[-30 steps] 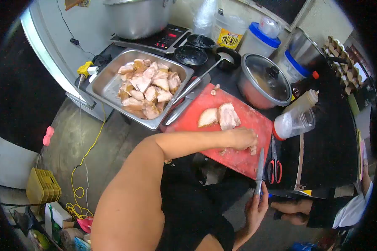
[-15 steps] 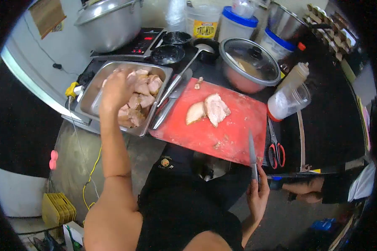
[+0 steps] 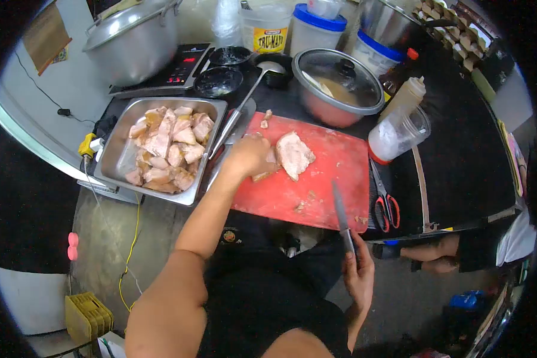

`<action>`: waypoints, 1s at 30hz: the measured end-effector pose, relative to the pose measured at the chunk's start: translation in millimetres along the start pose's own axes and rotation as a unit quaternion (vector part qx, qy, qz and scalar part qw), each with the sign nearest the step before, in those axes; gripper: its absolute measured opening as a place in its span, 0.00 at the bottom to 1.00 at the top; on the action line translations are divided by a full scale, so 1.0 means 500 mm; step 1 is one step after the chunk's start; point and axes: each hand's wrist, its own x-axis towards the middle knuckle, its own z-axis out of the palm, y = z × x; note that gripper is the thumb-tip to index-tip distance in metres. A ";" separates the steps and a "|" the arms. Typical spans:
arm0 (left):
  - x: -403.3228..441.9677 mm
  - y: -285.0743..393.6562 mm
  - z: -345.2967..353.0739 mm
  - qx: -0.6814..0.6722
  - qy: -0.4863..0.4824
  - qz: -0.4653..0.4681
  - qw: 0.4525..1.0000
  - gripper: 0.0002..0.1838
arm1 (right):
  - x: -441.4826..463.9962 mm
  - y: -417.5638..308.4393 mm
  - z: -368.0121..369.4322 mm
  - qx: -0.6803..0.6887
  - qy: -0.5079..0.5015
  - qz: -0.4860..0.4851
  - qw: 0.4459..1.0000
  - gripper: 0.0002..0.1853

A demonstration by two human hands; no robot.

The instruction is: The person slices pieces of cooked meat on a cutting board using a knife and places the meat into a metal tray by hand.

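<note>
My left hand (image 3: pixel 252 156) is closed on a piece of meat (image 3: pixel 265 174) at the left part of the red cutting board (image 3: pixel 328 203), partly covering it. Just right of it lies a larger pale slab of meat (image 3: pixel 295 155). My right hand (image 3: pixel 358 265) grips the handle of a knife (image 3: pixel 340 209), its blade pointing away from me over the board's lower right part. Small scraps (image 3: pixel 301 206) lie on the board. A metal tray (image 3: pixel 119 173) left of the board holds several chunks of meat (image 3: pixel 174 138).
Beside the tray lie a ladle (image 3: pixel 240 107) and a wide blade. Scissors (image 3: pixel 385 203) lie right of the board. Behind are a lidded pot (image 3: pixel 340 89), a bottle (image 3: pixel 408 95), a clear container (image 3: pixel 398 138), black bowls (image 3: pixel 219 81) and a cooktop (image 3: pixel 188 65). Another person's legs (image 3: pixel 432 253) show at right.
My left hand went from the board to the tray, then back to the meat on the board's left side. My right hand still holds the knife. The view has shifted.
</note>
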 end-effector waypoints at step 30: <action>-0.132 0.036 0.036 -0.288 0.093 0.118 0.946 0.19 | 0.032 -0.067 0.076 -0.324 -0.040 -0.181 0.928 0.30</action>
